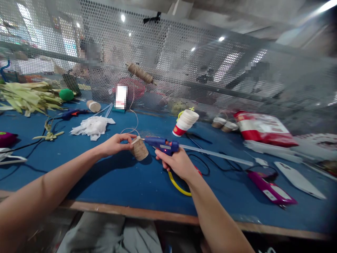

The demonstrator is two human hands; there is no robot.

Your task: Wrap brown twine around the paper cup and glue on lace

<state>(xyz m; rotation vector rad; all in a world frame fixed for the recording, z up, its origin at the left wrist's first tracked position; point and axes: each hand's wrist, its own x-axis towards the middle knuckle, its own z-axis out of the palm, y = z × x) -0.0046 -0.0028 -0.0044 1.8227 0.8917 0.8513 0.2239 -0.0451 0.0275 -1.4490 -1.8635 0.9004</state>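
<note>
The left hand (116,144) pinches a brown cup (139,151) at its rim, thumb and fingers brought together with only the cup's edge between them; the cup lies to the right of the fingertips and slants downward from them, its lower end leaning toward the tabletop's right side; whether that end touches the tabletop (118,189) I cannot tell. The cup is near the middle of the tabletop, well in from the near edge; a pale cord (137,121) runs down to its rim from a twine spool (140,73) at the perforated screen (184,63) along the far edge.

The right hand (179,161) is wrapped around the handle of a blue glue gun (164,144), fingers curled in, the handle mostly hidden; the nozzle points left and meets the cup's rim just beside the left fingertips, though actual contact is too small to tell; a translucent glue stick (216,154) juts from the gun's back toward the tabletop's right edge.

Beyond the gun, toward the far edge, leans a stack of white cups (187,121); toward the near right corner lies a purple tool (272,188); toward the far left corner, corn husks (28,95) are heaped beside a green ball (66,94).
</note>
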